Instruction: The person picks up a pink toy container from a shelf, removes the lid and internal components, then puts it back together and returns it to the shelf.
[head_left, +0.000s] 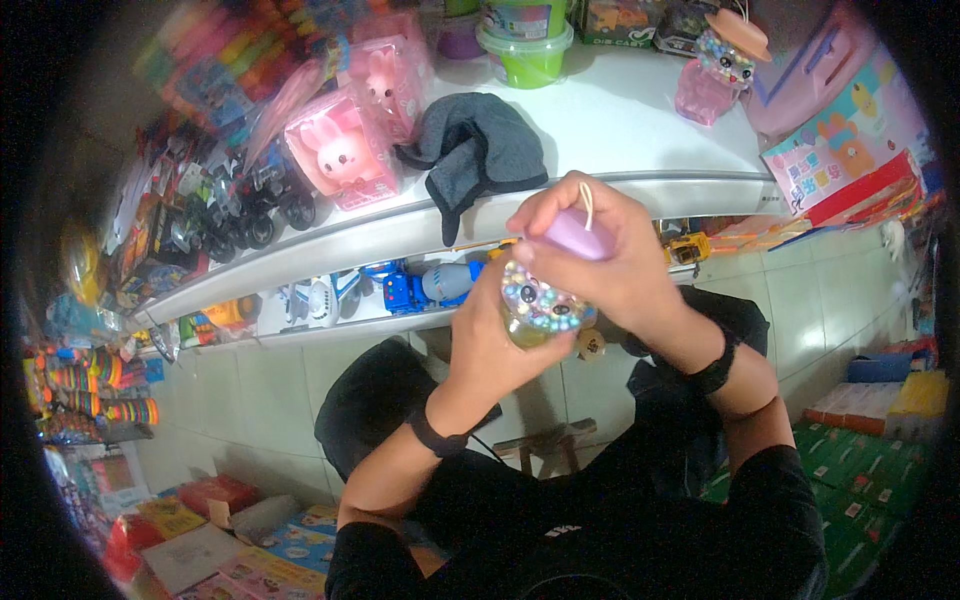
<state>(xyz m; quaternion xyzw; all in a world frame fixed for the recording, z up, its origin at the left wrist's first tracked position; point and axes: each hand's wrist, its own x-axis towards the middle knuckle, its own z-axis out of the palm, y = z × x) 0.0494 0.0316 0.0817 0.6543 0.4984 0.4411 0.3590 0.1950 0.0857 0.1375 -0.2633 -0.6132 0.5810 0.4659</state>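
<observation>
Between my hands is a clear plastic jar (544, 304) filled with pastel beads, with a face of black eyes on its front. My left hand (487, 337) wraps around the jar's lower body. On top, my right hand (619, 262) grips the purple hat-shaped lid (574, 234), from which a cream cord loop (586, 204) sticks up. Whether the lid is tight or loose cannot be told. A crumpled grey cloth (487, 146) lies just beyond, draped over the shelf's front edge. A similar beaded jar (716, 71) with an orange hat lid stands on the shelf at the right.
The white shelf (607, 112) carries boxed pink rabbit toys (341, 157), green tubs (529, 52) and black toy vehicles (255, 202). A lower shelf holds a blue toy mixer truck (431, 285) and a toy plane (322, 300). Cartons (217, 555) sit at lower left, a green box (855, 495) at lower right.
</observation>
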